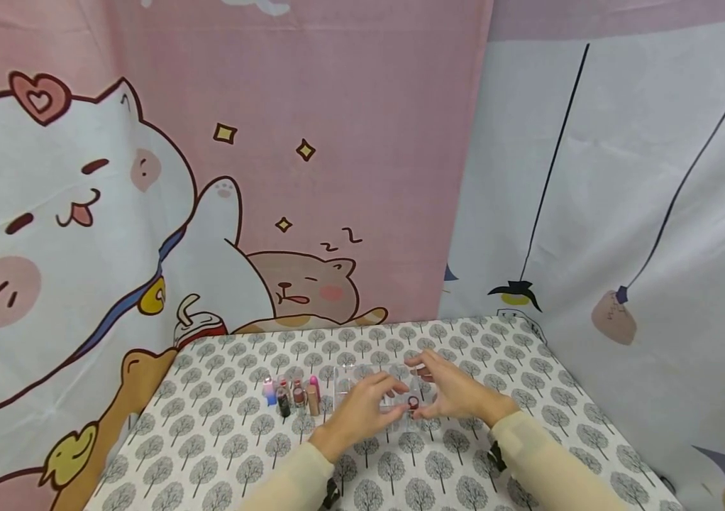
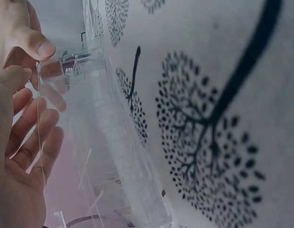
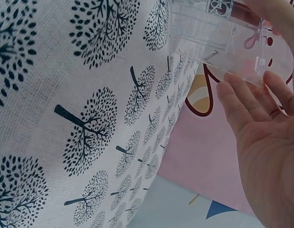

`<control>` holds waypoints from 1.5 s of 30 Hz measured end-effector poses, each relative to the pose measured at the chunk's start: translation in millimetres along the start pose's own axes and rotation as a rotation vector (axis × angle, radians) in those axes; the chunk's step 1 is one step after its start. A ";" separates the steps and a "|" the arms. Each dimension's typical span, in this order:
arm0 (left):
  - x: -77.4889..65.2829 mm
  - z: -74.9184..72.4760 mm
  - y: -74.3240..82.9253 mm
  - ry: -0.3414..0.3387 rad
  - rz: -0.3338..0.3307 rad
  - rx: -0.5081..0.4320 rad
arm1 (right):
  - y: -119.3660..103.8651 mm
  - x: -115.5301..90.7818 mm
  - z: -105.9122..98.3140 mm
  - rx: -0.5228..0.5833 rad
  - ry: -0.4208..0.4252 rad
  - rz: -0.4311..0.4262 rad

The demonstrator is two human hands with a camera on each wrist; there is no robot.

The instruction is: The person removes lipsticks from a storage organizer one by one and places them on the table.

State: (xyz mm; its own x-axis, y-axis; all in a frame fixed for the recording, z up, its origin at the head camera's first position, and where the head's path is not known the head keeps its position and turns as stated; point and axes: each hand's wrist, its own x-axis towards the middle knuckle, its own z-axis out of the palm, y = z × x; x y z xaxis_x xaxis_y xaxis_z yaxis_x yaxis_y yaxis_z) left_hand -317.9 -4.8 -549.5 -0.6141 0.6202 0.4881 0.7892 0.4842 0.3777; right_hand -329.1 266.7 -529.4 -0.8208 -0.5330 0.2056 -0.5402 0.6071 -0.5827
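A clear plastic organizer box (image 1: 343, 383) sits on the table with both hands over its right part. Inside it, near the front right, is a small clear container with dark red contents (image 1: 413, 403); its exact kind is unclear. My left hand (image 1: 369, 408) comes from the left, its fingers loosely bent and its thumb close to the dark red container. From the right, my right hand (image 1: 452, 387) reaches over the box with its thumb by the same container. In the right wrist view its fingers (image 3: 246, 102) are spread near the box's clear edge (image 3: 208, 33).
Left of the box stands a group of small cosmetics: a dark bottle (image 1: 283, 403), a red-brown bottle (image 1: 299, 396), a pink-and-blue one (image 1: 269, 392) and a tan tube (image 1: 313, 402). A tree-patterned cloth (image 1: 235, 447) covers the table. Printed curtains (image 1: 388, 177) hang behind.
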 end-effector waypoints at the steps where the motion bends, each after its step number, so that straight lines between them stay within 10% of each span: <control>1: 0.5 0.9 0.4 -0.005 -0.003 0.002 | 0.2 -0.2 0.0 -0.002 0.000 0.001; 45: 15.9 10.0 -8.5 -0.136 -0.032 -0.113 | 2.5 1.0 1.8 0.019 0.004 -0.017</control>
State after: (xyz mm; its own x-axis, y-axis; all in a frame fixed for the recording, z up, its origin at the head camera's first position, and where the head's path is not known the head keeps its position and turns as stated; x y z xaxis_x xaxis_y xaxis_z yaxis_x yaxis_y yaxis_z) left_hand -334.4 7.2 -552.7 -0.6278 0.6869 0.3660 0.7595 0.4377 0.4812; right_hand -330.9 266.6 -532.1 -0.8125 -0.5403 0.2187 -0.5501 0.5868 -0.5941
